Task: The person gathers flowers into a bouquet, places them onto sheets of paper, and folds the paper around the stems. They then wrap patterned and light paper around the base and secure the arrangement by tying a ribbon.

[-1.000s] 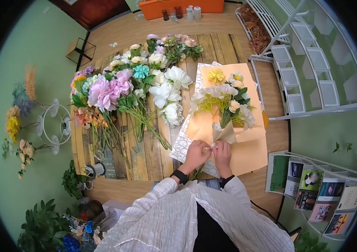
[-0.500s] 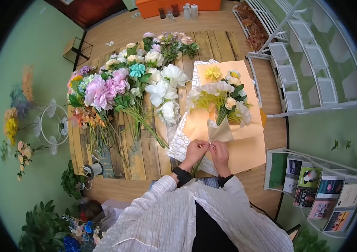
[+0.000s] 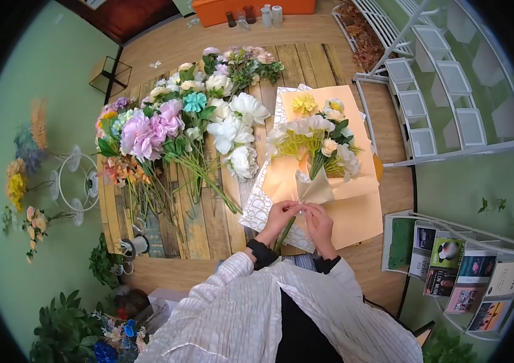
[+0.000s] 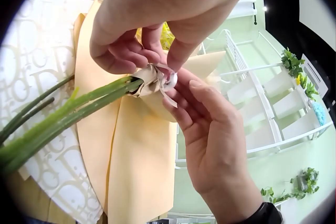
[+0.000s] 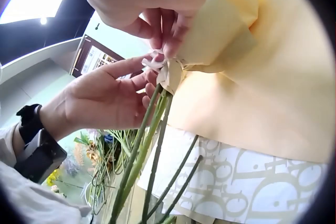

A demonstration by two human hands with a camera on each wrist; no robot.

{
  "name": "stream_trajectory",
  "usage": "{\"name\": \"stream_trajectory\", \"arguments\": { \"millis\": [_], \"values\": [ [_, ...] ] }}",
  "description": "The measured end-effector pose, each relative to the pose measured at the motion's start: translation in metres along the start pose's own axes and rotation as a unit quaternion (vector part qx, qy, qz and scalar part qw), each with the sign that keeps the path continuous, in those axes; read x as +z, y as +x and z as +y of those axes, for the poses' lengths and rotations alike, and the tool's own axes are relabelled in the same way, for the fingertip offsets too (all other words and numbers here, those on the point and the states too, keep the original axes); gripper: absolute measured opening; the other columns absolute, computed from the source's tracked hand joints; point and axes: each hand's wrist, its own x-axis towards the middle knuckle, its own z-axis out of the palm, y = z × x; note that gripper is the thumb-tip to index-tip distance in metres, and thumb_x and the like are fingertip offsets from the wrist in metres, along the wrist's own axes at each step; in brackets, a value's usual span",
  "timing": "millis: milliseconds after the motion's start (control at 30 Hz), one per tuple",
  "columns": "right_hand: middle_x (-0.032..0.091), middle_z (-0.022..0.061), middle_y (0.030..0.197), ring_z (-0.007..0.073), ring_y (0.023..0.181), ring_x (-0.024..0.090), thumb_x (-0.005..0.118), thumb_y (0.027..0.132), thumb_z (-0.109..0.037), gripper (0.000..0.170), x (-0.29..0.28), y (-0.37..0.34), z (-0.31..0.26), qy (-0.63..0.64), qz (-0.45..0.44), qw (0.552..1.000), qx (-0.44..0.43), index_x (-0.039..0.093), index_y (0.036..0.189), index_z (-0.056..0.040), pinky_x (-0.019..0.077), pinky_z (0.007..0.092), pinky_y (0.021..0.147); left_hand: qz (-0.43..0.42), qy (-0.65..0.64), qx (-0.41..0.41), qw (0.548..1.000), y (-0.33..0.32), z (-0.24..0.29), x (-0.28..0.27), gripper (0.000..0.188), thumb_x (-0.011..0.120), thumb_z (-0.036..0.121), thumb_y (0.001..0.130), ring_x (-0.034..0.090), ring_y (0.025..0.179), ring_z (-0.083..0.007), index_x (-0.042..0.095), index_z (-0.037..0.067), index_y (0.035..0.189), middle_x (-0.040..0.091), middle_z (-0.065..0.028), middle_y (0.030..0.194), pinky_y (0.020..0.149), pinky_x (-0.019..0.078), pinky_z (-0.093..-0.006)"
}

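Thin white ribbon (image 4: 169, 83) goes round the gathered neck of a cream paper collar (image 3: 316, 190). In the left wrist view, the left hand (image 4: 163, 11) pinches the ribbon between thumb and fingers from above. My right hand (image 4: 212, 140) has its fingertips on the ribbon's other side, close against the left fingertips. Green stems (image 5: 137, 161) come out below the neck, and the right hand (image 5: 152, 3) pinches ribbon above them in the right wrist view. White and yellow flowers (image 3: 329, 146) fan out above the collar, over peach paper (image 3: 353, 218).
Patterned white paper (image 3: 258, 206) lies under the peach sheets. Left on the wooden table (image 3: 211, 236) are pink peonies (image 3: 148, 130), white flowers (image 3: 232, 133) and other loose stems. A wire spool (image 3: 140, 244) stands near its front left edge. White racks (image 3: 438, 91) stand at the right.
Both hands stay together at the collar's neck, with their fingers slightly shifted. The right hand is turned a little, and the collar leans more to the right. The head view has shifted slightly.
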Motion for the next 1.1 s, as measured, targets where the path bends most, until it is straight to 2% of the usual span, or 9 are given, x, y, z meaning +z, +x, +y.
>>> {"name": "stream_trajectory", "arguments": {
  "millis": [33,133,233,367,533,833,933,1067,1100],
  "values": [
    [0.057,0.0106,0.083,0.0202,0.071,0.056,0.056,0.074,-0.005,0.015,-0.001,0.001,-0.001,0.056,-0.012,0.995,0.076,0.058,0.088,-0.0009,0.0451,0.0259,0.062,-0.007,-0.004,0.021,1.0,0.001,-0.003,0.0,0.018,0.056,0.014,0.078,0.048,0.067,-0.0039,0.059,0.001,0.09,0.057,0.0004,0.077,0.058,0.0372,-0.0168],
    [0.058,0.0106,0.082,0.0182,0.067,0.058,0.054,0.076,-0.005,0.014,-0.001,0.005,0.0,0.075,-0.011,0.989,0.128,0.059,0.088,-0.0023,0.0458,0.0249,0.059,-0.024,0.001,0.022,0.999,0.002,-0.004,-0.002,0.017,0.057,0.012,0.077,0.049,0.067,-0.0047,0.059,0.001,0.091,0.058,-0.0008,0.078,0.059,0.0381,-0.0174],
    [0.058,0.0089,0.08,0.0149,0.065,0.057,0.055,0.074,-0.002,0.013,-0.001,0.009,0.003,0.062,-0.027,0.991,0.117,0.06,0.086,-0.0011,0.0461,0.0228,0.059,-0.026,0.037,0.056,0.997,0.009,-0.015,-0.005,0.018,0.056,0.012,0.078,0.05,0.068,-0.0059,0.058,0.0,0.091,0.058,-0.0018,0.078,0.062,0.0397,-0.0183],
    [0.058,0.0081,0.079,0.0135,0.064,0.057,0.058,0.072,-0.003,0.013,-0.002,0.012,-0.001,0.047,-0.032,0.994,0.097,0.06,0.085,-0.0015,0.0458,0.0223,0.058,-0.02,0.06,0.031,0.997,0.01,-0.013,-0.003,0.017,0.056,0.012,0.078,0.051,0.069,-0.0069,0.057,0.0,0.091,0.058,-0.0025,0.079,0.064,0.0413,-0.0197],
    [0.056,0.0067,0.074,0.0133,0.061,0.055,0.061,0.069,-0.004,0.014,0.001,0.013,-0.002,0.043,-0.028,0.99,0.132,0.06,0.083,-0.0021,0.0446,0.0226,0.055,0.034,0.12,0.083,0.989,0.011,-0.022,-0.003,0.015,0.057,0.013,0.077,0.05,0.068,-0.0079,0.056,0.001,0.087,0.056,-0.0023,0.078,0.061,0.042,-0.0206],
    [0.057,0.0072,0.071,0.0128,0.058,0.055,0.061,0.069,-0.004,0.013,0.002,0.011,0.008,-0.01,-0.031,0.994,0.102,0.061,0.083,-0.0033,0.0444,0.0228,0.054,-0.006,0.198,0.179,0.964,0.015,-0.016,-0.01,0.014,0.057,0.015,0.077,0.049,0.064,-0.0094,0.056,0.003,0.086,0.053,-0.0035,0.076,0.059,0.0411,-0.0212],
    [0.057,0.0066,0.07,0.0119,0.057,0.054,0.061,0.07,-0.004,0.011,0.001,0.014,-0.003,0.037,0.007,0.989,0.142,0.061,0.081,-0.0033,0.0437,0.0214,0.053,-0.007,0.176,0.154,0.972,0.016,-0.015,-0.011,0.015,0.057,0.015,0.077,0.049,0.065,-0.0095,0.057,0.003,0.085,0.053,-0.0038,0.076,0.059,0.0409,-0.0212],
    [0.055,0.0076,0.069,0.0143,0.057,0.054,0.058,0.071,-0.004,0.01,0.0,0.01,-0.001,0.035,-0.02,0.991,0.127,0.059,0.082,-0.003,0.0432,0.0238,0.052,0.005,0.196,0.15,0.969,0.017,-0.014,-0.011,0.015,0.058,0.016,0.077,0.049,0.065,-0.0094,0.057,0.003,0.085,0.053,-0.004,0.075,0.059,0.0409,-0.0212],
    [0.055,0.0076,0.068,0.0145,0.057,0.054,0.059,0.071,-0.003,0.01,0.0,0.01,-0.001,0.025,-0.026,0.992,0.119,0.059,0.081,-0.0029,0.0432,0.024,0.052,0.005,0.207,0.161,0.965,0.017,-0.014,-0.012,0.016,0.058,0.016,0.076,0.051,0.065,-0.0127,0.057,0.003,0.084,0.053,-0.0067,0.075,0.059,0.0415,-0.0231]
  ]
}}
